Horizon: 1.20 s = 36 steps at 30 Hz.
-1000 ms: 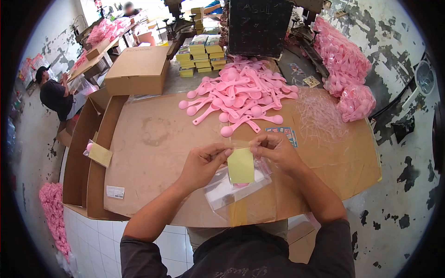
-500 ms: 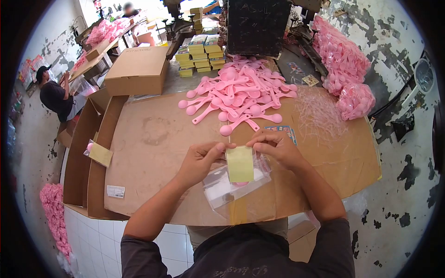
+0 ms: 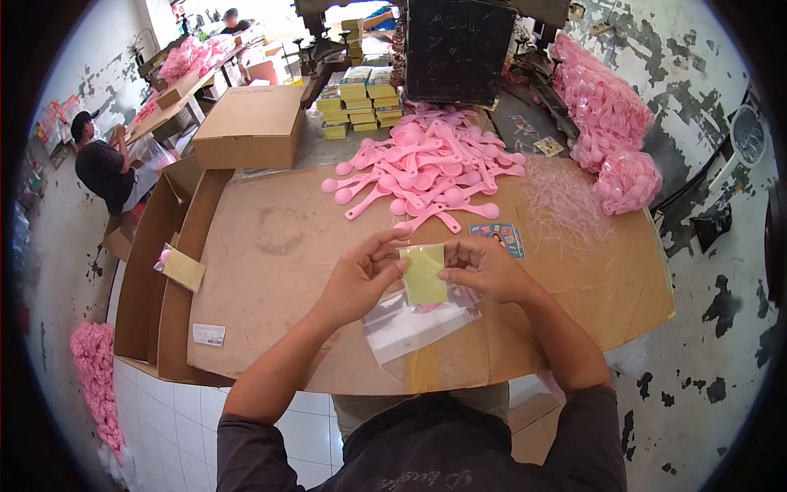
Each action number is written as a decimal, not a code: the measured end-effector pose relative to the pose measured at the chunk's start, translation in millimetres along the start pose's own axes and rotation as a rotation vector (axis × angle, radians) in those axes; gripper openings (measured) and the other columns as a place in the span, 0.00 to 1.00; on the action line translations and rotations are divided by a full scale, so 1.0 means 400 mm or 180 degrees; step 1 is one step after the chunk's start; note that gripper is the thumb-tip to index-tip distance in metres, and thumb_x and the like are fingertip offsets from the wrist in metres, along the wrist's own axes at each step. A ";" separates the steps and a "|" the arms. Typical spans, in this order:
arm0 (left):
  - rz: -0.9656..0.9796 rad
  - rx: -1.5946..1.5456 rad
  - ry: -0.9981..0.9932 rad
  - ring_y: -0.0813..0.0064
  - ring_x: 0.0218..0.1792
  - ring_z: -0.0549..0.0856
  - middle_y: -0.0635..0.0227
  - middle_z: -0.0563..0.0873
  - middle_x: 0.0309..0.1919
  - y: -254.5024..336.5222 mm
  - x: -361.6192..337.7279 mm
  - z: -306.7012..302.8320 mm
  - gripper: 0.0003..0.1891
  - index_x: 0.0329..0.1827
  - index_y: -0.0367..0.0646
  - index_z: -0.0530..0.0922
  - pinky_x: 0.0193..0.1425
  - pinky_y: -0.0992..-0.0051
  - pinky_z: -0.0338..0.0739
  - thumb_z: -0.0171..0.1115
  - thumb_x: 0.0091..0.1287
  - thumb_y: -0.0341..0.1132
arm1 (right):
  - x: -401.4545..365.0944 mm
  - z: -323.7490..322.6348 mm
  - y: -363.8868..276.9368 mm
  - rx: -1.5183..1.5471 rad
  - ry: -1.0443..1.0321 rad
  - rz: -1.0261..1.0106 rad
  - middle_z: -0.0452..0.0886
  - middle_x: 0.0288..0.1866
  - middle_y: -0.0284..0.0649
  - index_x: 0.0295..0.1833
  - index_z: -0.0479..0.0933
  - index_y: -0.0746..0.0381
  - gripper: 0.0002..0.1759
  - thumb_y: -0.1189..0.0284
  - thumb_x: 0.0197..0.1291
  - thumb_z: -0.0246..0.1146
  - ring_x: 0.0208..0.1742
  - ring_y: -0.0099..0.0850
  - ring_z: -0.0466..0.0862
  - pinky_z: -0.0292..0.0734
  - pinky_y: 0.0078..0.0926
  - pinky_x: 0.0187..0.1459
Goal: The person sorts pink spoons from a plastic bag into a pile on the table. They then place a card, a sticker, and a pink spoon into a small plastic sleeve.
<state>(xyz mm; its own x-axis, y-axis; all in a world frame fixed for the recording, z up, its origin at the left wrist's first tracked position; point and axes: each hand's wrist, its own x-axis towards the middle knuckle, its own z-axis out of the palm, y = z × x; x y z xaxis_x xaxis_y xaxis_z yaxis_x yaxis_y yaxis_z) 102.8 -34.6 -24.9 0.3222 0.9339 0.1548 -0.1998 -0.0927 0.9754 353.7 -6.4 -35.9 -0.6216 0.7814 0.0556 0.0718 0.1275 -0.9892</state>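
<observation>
Over the front middle of the cardboard-covered table, my left hand (image 3: 362, 275) and my right hand (image 3: 485, 269) pinch the two sides of a pale yellow card (image 3: 425, 279) in a clear plastic sleeve. Below the card lie clear plastic bags (image 3: 410, 334), and something pink shows partly behind its lower edge. Just beyond my right hand rests a colourful printed card (image 3: 500, 238). A heap of pink plastic spoons (image 3: 426, 168) spreads out farther back.
At left stands an open cardboard box (image 3: 176, 303), with a packed yellow card (image 3: 184, 269) on its edge. A closed carton (image 3: 250, 123), stacks of cards (image 3: 358, 102) and a black machine (image 3: 459, 53) stand behind. Bagged pink spoons (image 3: 627, 180) sit at right. Another person (image 3: 106, 168) works at far left.
Both hands have shifted from the card's top corners down to its sides. The card has moved slightly away from my body, and more of the printed card shows.
</observation>
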 end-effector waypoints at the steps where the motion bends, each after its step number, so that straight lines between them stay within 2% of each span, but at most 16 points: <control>1: 0.0085 -0.0150 0.0133 0.80 0.48 0.88 0.65 0.90 0.47 0.008 -0.004 0.013 0.16 0.64 0.33 0.79 0.55 0.77 0.85 0.62 0.77 0.28 | -0.001 0.006 -0.012 0.0109 0.0005 -0.0067 0.84 0.45 0.34 0.61 0.79 0.68 0.17 0.78 0.69 0.67 0.46 0.20 0.83 0.79 0.22 0.49; 4: -0.0797 0.0534 -0.0403 0.80 0.45 0.88 0.66 0.90 0.45 0.006 -0.023 -0.049 0.14 0.60 0.34 0.82 0.52 0.78 0.85 0.65 0.75 0.30 | -0.006 0.020 -0.028 0.0022 0.0169 -0.0197 0.86 0.47 0.35 0.60 0.80 0.67 0.16 0.77 0.69 0.67 0.46 0.22 0.84 0.79 0.24 0.48; 7: -0.0385 0.0792 0.0109 0.80 0.44 0.88 0.67 0.90 0.45 0.046 -0.057 -0.132 0.13 0.56 0.34 0.84 0.51 0.77 0.84 0.68 0.73 0.31 | -0.027 0.008 -0.065 -0.1045 0.0230 -0.0398 0.87 0.48 0.37 0.60 0.81 0.66 0.17 0.76 0.68 0.68 0.47 0.25 0.86 0.80 0.26 0.49; 9: 0.0116 0.1051 0.0820 0.78 0.45 0.88 0.67 0.91 0.43 0.073 -0.091 -0.267 0.11 0.54 0.34 0.85 0.55 0.74 0.82 0.68 0.72 0.30 | -0.055 -0.009 -0.091 -0.1627 0.0216 -0.0472 0.87 0.48 0.38 0.60 0.81 0.66 0.17 0.75 0.66 0.68 0.46 0.28 0.86 0.80 0.28 0.49; 11: 0.0594 0.1694 0.1798 0.74 0.57 0.85 0.60 0.86 0.61 0.114 -0.144 -0.424 0.14 0.56 0.31 0.84 0.65 0.73 0.77 0.68 0.70 0.27 | -0.081 -0.024 -0.100 -0.1847 0.0197 -0.0455 0.88 0.49 0.40 0.60 0.82 0.65 0.18 0.74 0.65 0.69 0.47 0.30 0.86 0.79 0.29 0.49; 13: 0.1284 0.3438 0.2923 0.73 0.62 0.82 0.59 0.79 0.71 0.150 -0.218 -0.589 0.14 0.54 0.29 0.85 0.67 0.73 0.75 0.68 0.69 0.28 | -0.102 -0.041 -0.076 -0.1857 0.0288 -0.0500 0.87 0.48 0.40 0.60 0.82 0.65 0.18 0.76 0.64 0.68 0.46 0.31 0.86 0.79 0.29 0.48; 15: 0.0761 0.3705 0.3958 0.76 0.55 0.84 0.60 0.85 0.62 0.159 -0.296 -0.715 0.12 0.50 0.29 0.86 0.60 0.74 0.77 0.68 0.70 0.30 | -0.110 -0.048 -0.054 -0.1814 0.0404 -0.0492 0.87 0.48 0.40 0.60 0.82 0.65 0.18 0.78 0.64 0.67 0.46 0.31 0.86 0.80 0.29 0.48; 18: -0.0364 0.2633 0.3354 0.81 0.46 0.85 0.66 0.89 0.49 0.138 -0.396 -0.916 0.12 0.46 0.30 0.88 0.51 0.76 0.78 0.68 0.71 0.33 | -0.106 -0.050 -0.037 -0.1667 0.0577 -0.0418 0.87 0.47 0.41 0.59 0.82 0.66 0.18 0.80 0.63 0.65 0.46 0.31 0.86 0.80 0.30 0.48; 21: -0.0129 0.2904 0.3400 0.84 0.39 0.82 0.71 0.89 0.39 0.140 -0.416 -0.944 0.12 0.49 0.30 0.87 0.44 0.78 0.77 0.67 0.73 0.33 | -0.098 -0.043 -0.032 -0.1603 0.0637 -0.0390 0.86 0.47 0.41 0.59 0.81 0.68 0.18 0.80 0.63 0.64 0.45 0.32 0.86 0.81 0.30 0.49; 23: 0.0453 0.2825 0.3748 0.84 0.37 0.81 0.70 0.89 0.40 0.201 -0.399 -0.906 0.13 0.52 0.30 0.86 0.42 0.78 0.75 0.67 0.74 0.33 | -0.099 -0.047 -0.023 -0.1623 0.0596 -0.0446 0.86 0.47 0.41 0.59 0.81 0.68 0.18 0.80 0.63 0.64 0.45 0.32 0.86 0.81 0.31 0.50; 24: 0.0527 0.3007 0.3957 0.81 0.42 0.85 0.65 0.90 0.43 0.239 -0.401 -0.914 0.14 0.55 0.30 0.85 0.46 0.77 0.79 0.66 0.75 0.33 | -0.100 -0.047 -0.020 -0.1607 0.0628 -0.0433 0.86 0.47 0.42 0.59 0.81 0.69 0.18 0.80 0.63 0.64 0.45 0.32 0.86 0.81 0.31 0.51; 27: 0.1854 0.3401 0.4141 0.74 0.51 0.88 0.58 0.89 0.52 0.318 -0.374 -0.906 0.14 0.56 0.32 0.85 0.57 0.74 0.82 0.65 0.75 0.33 | -0.102 -0.042 -0.016 -0.1614 0.0706 -0.0379 0.85 0.48 0.44 0.59 0.81 0.69 0.18 0.79 0.63 0.65 0.48 0.35 0.86 0.81 0.32 0.54; 30: 0.1579 0.4236 0.3763 0.64 0.62 0.86 0.51 0.85 0.62 0.327 -0.343 -0.957 0.15 0.57 0.33 0.84 0.67 0.67 0.80 0.67 0.73 0.33 | -0.104 -0.038 -0.008 -0.1821 0.0753 -0.0392 0.84 0.52 0.47 0.58 0.82 0.67 0.18 0.78 0.62 0.66 0.55 0.39 0.85 0.80 0.34 0.58; 33: 0.0736 0.6030 0.3418 0.58 0.65 0.83 0.49 0.81 0.66 0.259 -0.304 -0.975 0.17 0.57 0.33 0.84 0.71 0.64 0.77 0.68 0.68 0.30 | -0.106 -0.041 0.007 -0.2192 0.0806 -0.0578 0.81 0.57 0.49 0.58 0.83 0.64 0.17 0.76 0.62 0.67 0.62 0.43 0.81 0.77 0.36 0.63; 34: 0.0615 0.5571 0.3400 0.54 0.69 0.80 0.46 0.80 0.67 0.255 -0.270 -0.904 0.18 0.58 0.34 0.84 0.73 0.62 0.74 0.69 0.64 0.28 | -0.106 -0.040 0.009 -0.2260 0.0822 -0.0584 0.81 0.58 0.49 0.57 0.83 0.64 0.17 0.76 0.62 0.67 0.64 0.44 0.79 0.76 0.37 0.64; 36: 0.0934 0.4722 0.3125 0.55 0.65 0.82 0.47 0.82 0.65 0.241 -0.192 -0.694 0.16 0.57 0.35 0.85 0.71 0.64 0.75 0.68 0.66 0.27 | -0.104 -0.035 0.012 -0.2335 0.0971 -0.0554 0.80 0.60 0.49 0.57 0.83 0.63 0.17 0.76 0.62 0.68 0.65 0.46 0.78 0.74 0.38 0.66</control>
<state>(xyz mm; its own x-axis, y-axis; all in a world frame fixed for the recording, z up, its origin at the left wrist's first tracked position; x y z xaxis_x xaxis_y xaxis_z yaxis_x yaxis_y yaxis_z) -198.2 -19.4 13.9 -0.2855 0.6232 0.7281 0.9415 0.0402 0.3347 390.8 -29.7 -41.2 -0.4386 0.8320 0.3395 0.5525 0.5477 -0.6283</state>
